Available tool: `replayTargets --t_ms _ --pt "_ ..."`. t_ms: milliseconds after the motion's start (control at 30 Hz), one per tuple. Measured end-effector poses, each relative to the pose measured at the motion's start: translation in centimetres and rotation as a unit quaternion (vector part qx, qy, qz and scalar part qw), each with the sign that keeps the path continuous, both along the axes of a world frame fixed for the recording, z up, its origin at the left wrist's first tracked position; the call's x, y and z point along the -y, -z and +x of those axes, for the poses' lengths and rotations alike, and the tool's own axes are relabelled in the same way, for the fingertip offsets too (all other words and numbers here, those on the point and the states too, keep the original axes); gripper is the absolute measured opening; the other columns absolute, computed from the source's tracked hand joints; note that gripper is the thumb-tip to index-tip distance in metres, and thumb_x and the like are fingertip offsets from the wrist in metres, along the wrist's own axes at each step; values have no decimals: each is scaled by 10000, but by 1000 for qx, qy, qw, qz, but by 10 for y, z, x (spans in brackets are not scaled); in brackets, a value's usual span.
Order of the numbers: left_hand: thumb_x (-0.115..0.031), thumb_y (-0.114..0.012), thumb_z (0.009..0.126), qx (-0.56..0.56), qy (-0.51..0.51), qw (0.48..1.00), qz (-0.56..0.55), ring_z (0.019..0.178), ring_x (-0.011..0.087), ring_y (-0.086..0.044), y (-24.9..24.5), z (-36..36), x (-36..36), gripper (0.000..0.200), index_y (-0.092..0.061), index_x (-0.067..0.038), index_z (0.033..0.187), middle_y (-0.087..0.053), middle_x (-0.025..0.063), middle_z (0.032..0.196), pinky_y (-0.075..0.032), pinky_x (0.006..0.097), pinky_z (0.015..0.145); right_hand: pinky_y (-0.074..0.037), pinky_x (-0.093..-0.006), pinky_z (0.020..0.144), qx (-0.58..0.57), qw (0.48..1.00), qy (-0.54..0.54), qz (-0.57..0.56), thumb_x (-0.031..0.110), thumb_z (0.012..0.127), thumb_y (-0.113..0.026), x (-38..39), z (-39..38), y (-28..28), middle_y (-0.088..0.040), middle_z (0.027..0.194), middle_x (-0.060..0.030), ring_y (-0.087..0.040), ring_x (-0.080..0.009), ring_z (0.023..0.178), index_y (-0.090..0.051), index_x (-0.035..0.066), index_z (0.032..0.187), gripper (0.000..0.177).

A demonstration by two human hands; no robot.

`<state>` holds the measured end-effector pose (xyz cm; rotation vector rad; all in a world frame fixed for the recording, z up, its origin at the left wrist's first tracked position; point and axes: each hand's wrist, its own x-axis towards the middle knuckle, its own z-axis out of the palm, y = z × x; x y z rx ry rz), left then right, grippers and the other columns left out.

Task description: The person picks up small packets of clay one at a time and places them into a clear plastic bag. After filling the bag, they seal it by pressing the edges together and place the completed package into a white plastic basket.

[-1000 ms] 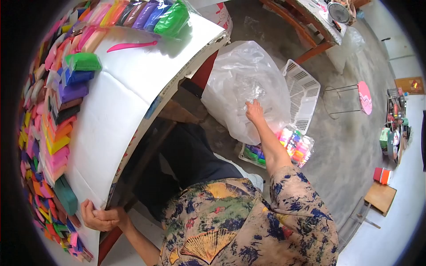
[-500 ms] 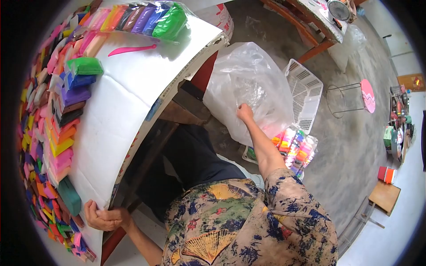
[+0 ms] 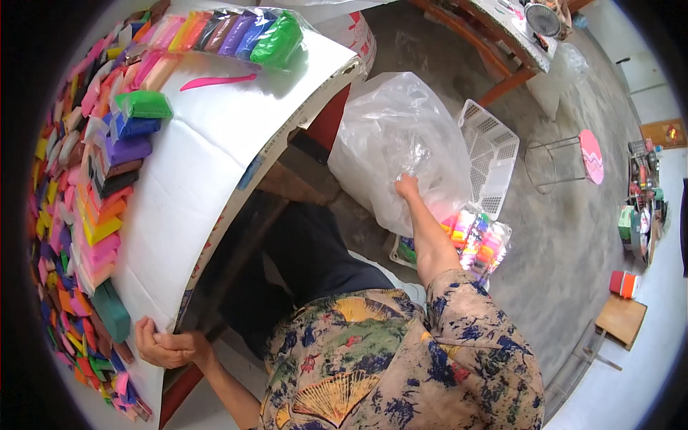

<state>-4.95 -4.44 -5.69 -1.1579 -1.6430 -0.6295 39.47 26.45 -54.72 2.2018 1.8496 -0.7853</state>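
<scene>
My right hand (image 3: 407, 186) reaches into the mouth of a large translucent plastic bag (image 3: 358, 136) on the floor side of the table. Its fingers pinch crumpled clear plastic (image 3: 417, 154), which looks like a small clear bag. My left hand (image 3: 168, 346) rests at the near corner of the white tabletop (image 3: 190, 186), its fingers curled in and nothing visible in them. Close to it lies a dark teal clay pack (image 3: 111, 312). A row of coloured clay packs (image 3: 118, 154) runs up the table from there. Farther up sits a clear bag of coloured clay packs (image 3: 276, 43).
A pink plastic tool (image 3: 217, 82) lies on the table. Loose clay packs (image 3: 64, 236) are heaped along its left side. Beyond the big bag stand a white plastic basket (image 3: 494, 143), bagged colourful packs (image 3: 484, 240), and a pink-topped stool (image 3: 591, 156).
My right hand has shifted slightly right and down, its fingers now among the clear plastic. My left hand has stayed at the table corner. The view has shifted slightly.
</scene>
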Motion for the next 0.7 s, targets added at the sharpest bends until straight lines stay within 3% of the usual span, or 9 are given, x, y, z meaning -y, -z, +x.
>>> replayTargets --t_ms 33,133,233,300,433,533,567,633,700 --pt "-145 -411 956 -3 2 1000 5 879 309 -639 0 0 -1 280 -645 5 932 -691 131 948 -464 420 843 -465 -484 1022 24 994 -105 -27 193 883 -555 -10 16 42 -374 1440 -248 -538 -458 1223 -515 164 1396 516" --pt "-155 -407 957 -3 9 1000 4 884 313 -638 2 -2 1 291 -648 6 926 -688 131 950 -462 425 846 -442 -501 1047 -54 997 4 -50 203 903 -546 -4 11 11 -369 1453 -262 -514 -469 1248 -449 126 1453 563" --pt "-159 -402 955 13 0 1000 5 890 316 -637 0 1 -1 302 -650 10 921 -686 133 951 -460 431 847 -387 -461 1088 -87 992 79 46 330 971 -475 13 -5 -44 -560 1326 -240 -442 -410 1284 -603 20 1279 455" --pt "-156 -401 952 10 -6 1000 1 893 317 -637 0 2 -1 304 -652 13 920 -686 137 952 -459 432 846 -383 -449 1086 -85 989 89 87 310 985 -443 17 -9 -45 -560 1325 -245 -429 -416 1291 -637 1 1211 429" --pt "-154 -402 949 2 1 1000 1 892 319 -636 0 0 0 306 -655 16 929 -685 145 951 -457 433 844 -396 -438 1066 -5 991 -89 95 261 1002 -415 1 7 4 -555 1322 -252 -477 -410 1247 -646 -11 1193 404" --pt "-154 -402 948 5 -7 1000 -1 892 321 -637 0 0 1 308 -656 20 935 -685 147 953 -459 435 847 -447 -471 1036 -48 997 -54 7 277 971 -475 -14 14 19 -529 1354 -211 -517 -384 1253 -552 25 1337 451" --pt "-154 -401 949 5 -7 1000 -2 892 320 -637 0 1 1 309 -655 20 936 -685 147 952 -460 436 847 -446 -466 1034 -45 996 -72 22 270 975 -460 -14 17 22 -545 1335 -209 -522 -374 1245 -577 23 1306 430" --pt "-154 -398 952 7 -9 1000 -3 891 320 -638 -1 4 0 311 -655 22 938 -685 147 951 -461 437 847 -446 -454 1030 -38 992 -108 53 256 983 -429 -10 18 4 -577 1295 -206 -530 -355 1230 -628 19 1246 406" --pt "-129 -395 945 4 -1 1000 -9 896 323 -629 -1 2 0 292 -643 26 943 -680 149 967 -451 435 843 -446 -441 1024 -130 983 1 131 247 987 -427 10 7 -44 -587 1276 -209 -548 -358 1203 -637 12 1228 396"
